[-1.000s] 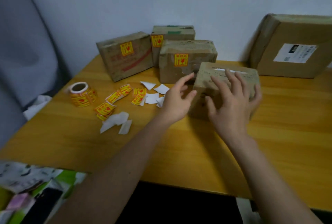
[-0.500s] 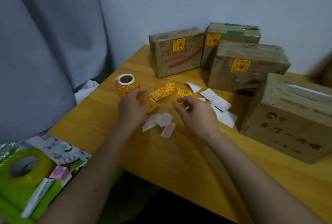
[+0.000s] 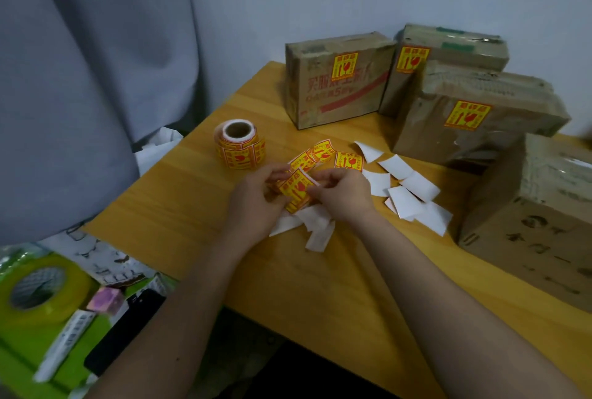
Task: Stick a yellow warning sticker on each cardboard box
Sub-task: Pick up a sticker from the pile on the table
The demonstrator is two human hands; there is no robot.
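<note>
i see my left hand [image 3: 256, 197] and right hand [image 3: 341, 195] both pinching one yellow sticker [image 3: 296, 190] between them, just above the table [image 3: 192, 206], unstickered box [image 3: 538, 222] well right

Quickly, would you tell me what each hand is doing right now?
Left hand: fingers curled, pinching the yellow warning sticker by its left edge.
Right hand: fingers curled, pinching the same sticker at its right edge.

Left box [image 3: 339, 81]: red print, partly legible; the digit "5" readable.
Stickers on three boxes [image 3: 344, 66]: yellow, red broken-glass sign; characters illegible.
Near box at 3 o'clock [image 3: 525, 238]: dark marks, unreadable.
</note>
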